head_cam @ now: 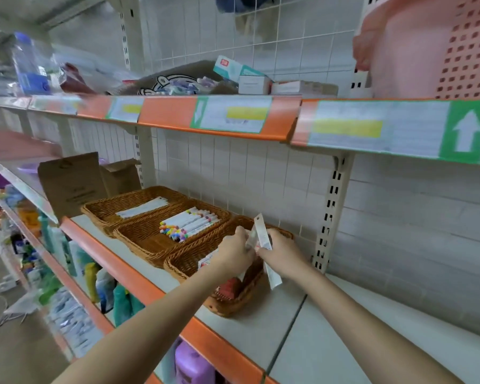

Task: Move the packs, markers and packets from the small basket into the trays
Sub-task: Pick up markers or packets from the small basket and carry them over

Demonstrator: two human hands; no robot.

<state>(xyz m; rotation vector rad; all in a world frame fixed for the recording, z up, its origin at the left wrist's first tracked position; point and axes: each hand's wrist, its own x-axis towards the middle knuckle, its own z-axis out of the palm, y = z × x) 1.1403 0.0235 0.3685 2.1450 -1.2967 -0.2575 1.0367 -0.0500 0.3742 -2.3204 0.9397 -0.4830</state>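
Note:
Three wicker trays stand in a row on the middle shelf. The far tray [100, 210] holds flat white packs [142, 207]. In the middle tray [139, 239] lie several markers [187, 224] with coloured caps. Over the nearest tray [183, 266] both hands meet. My right hand [281, 254] grips a long white packet [263, 239] that stands almost upright, its lower end hanging past the tray's right side. My left hand [234, 252] pinches the same packet from the left. Red packs [229, 286] lie in the tray beneath my left forearm. A small basket I cannot make out.
A pink perforated plastic basket [427, 48] and small boxes [241, 74] stand on the upper shelf. Brown cardboard boxes [72, 184] sit behind the far tray. A slotted shelf upright [330, 212] rises just right of my hands. Bottles fill the lower shelves.

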